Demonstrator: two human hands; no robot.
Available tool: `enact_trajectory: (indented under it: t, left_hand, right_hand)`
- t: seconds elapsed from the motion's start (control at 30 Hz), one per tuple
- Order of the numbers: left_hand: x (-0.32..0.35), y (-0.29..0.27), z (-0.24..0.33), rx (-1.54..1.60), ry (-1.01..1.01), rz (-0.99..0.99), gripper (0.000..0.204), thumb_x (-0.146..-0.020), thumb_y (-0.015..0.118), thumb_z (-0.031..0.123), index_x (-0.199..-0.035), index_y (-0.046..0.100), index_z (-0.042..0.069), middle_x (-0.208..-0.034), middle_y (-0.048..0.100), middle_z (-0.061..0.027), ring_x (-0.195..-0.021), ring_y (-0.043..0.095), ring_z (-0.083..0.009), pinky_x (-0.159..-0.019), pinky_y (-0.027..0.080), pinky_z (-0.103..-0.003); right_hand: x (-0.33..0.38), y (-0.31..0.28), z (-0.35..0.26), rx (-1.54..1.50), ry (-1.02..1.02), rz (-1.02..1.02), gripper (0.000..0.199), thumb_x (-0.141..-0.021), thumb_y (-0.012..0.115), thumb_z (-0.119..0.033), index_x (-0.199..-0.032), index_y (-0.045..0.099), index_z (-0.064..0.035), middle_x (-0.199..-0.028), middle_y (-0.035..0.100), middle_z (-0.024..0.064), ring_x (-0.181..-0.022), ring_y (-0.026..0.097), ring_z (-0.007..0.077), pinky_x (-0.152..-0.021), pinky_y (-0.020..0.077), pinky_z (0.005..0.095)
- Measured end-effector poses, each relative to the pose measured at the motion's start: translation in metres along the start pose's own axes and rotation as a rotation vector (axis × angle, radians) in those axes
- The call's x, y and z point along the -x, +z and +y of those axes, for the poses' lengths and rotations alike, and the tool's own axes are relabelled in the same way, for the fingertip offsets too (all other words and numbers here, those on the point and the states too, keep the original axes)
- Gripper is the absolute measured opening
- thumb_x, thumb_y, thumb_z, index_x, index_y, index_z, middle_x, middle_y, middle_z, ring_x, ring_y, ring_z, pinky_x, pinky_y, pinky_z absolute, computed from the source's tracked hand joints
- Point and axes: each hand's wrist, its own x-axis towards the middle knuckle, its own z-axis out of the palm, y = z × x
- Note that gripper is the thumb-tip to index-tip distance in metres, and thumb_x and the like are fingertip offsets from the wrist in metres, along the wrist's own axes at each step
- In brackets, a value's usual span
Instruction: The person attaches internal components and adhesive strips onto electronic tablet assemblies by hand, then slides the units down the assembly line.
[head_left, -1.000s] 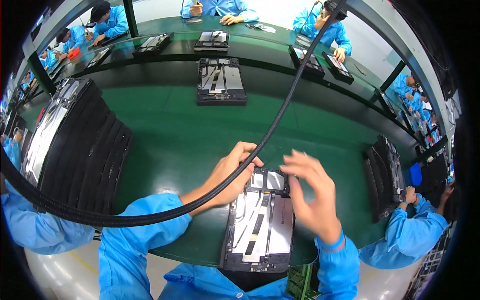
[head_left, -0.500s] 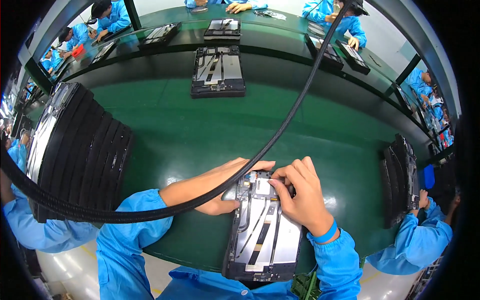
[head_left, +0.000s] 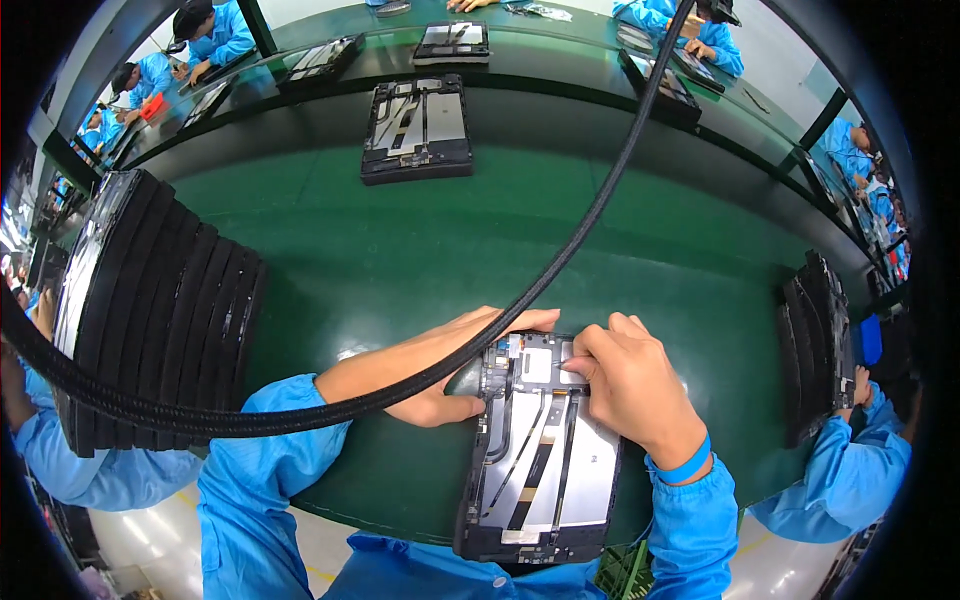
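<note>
An opened tablet (head_left: 590,460) lies on the green table just in front of me, its silver inside, black flat cables and circuit boards exposed. My left hand (head_left: 450,375) grips its upper left corner, thumb against the side and fingers stretched along the top edge. My right hand (head_left: 635,375) is closed in a pinch over the upper right part, thumb against index finger. What those fingertips hold, if anything, I cannot make out; a small pale patch (head_left: 567,351) shows beside them. A white square (head_left: 537,366) sits on the board to their left.
A tall stack of black tablet shells (head_left: 165,320) stands at left, a smaller stack (head_left: 815,345) at right near a co-worker's hand. Another opened tablet (head_left: 417,130) lies farther back. A thick black braided cable (head_left: 560,260) arcs across the view. Co-workers in blue sit beyond the shelf.
My right fingertips have moved to the right across the tablet's upper part, uncovering more of the board beside the white square. My left hand keeps its hold. The whole view has shifted slightly.
</note>
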Motion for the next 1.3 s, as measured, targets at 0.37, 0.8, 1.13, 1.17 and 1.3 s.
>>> enact_trajectory:
  t: [0.37,0.8,1.13,1.17,1.3]
  left_hand:
    - [-0.008,0.006,0.001,-0.027,0.009,0.014,0.112,-0.076,0.073,-0.01,-0.178,0.03,0.005,-0.174,0.043,-0.0219,-0.161,0.041,-0.0403,-0.136,0.03,-0.05]
    - [-0.011,0.007,-0.004,0.029,-0.023,-0.008,0.111,-0.078,0.073,-0.008,-0.179,0.028,0.005,-0.178,0.038,-0.0229,-0.163,0.037,-0.0422,-0.137,0.027,-0.051]
    - [-0.017,0.007,0.002,-0.095,0.009,-0.04,0.112,-0.078,0.071,-0.012,-0.18,0.028,0.006,-0.18,0.036,-0.0219,-0.163,0.036,-0.0431,-0.135,0.026,-0.053]
    - [-0.017,0.008,0.001,-0.093,0.01,-0.037,0.112,-0.078,0.071,-0.012,-0.18,0.028,0.006,-0.18,0.036,-0.0219,-0.163,0.036,-0.0431,-0.135,0.026,-0.053]
    - [-0.017,0.009,0.002,-0.072,-0.03,-0.018,0.114,-0.079,0.072,-0.011,-0.181,0.025,0.007,-0.181,0.036,-0.0215,-0.163,0.036,-0.0434,-0.135,0.026,-0.053]
  right_hand:
    - [0.005,-0.023,0.003,0.057,-0.039,-0.016,0.033,-0.082,0.092,-0.02,-0.076,0.065,-0.0029,-0.069,0.06,0.013,-0.074,0.053,0.031,-0.071,0.0456,0.044]
    - [0.009,-0.009,0.002,-0.086,-0.054,-0.017,0.018,-0.084,0.083,-0.005,-0.08,0.065,-0.0033,-0.076,0.061,0.0133,-0.076,0.055,0.0329,-0.073,0.0466,0.0447]
    - [0.003,0.003,0.0,-0.115,-0.029,0.003,0.024,-0.084,0.088,-0.017,-0.09,0.067,-0.0063,-0.073,0.065,0.0107,-0.068,0.06,0.0323,-0.061,0.0475,0.0447]
    - [0.003,0.004,0.001,-0.118,-0.038,0.002,0.024,-0.085,0.088,-0.018,-0.091,0.068,-0.0071,-0.072,0.066,0.0103,-0.066,0.062,0.0322,-0.058,0.0467,0.0452]
    - [0.0,-0.002,-0.006,-0.144,0.071,-0.023,0.024,-0.087,0.089,-0.02,-0.092,0.068,-0.009,-0.069,0.065,0.0108,-0.064,0.064,0.0327,-0.056,0.0466,0.047]
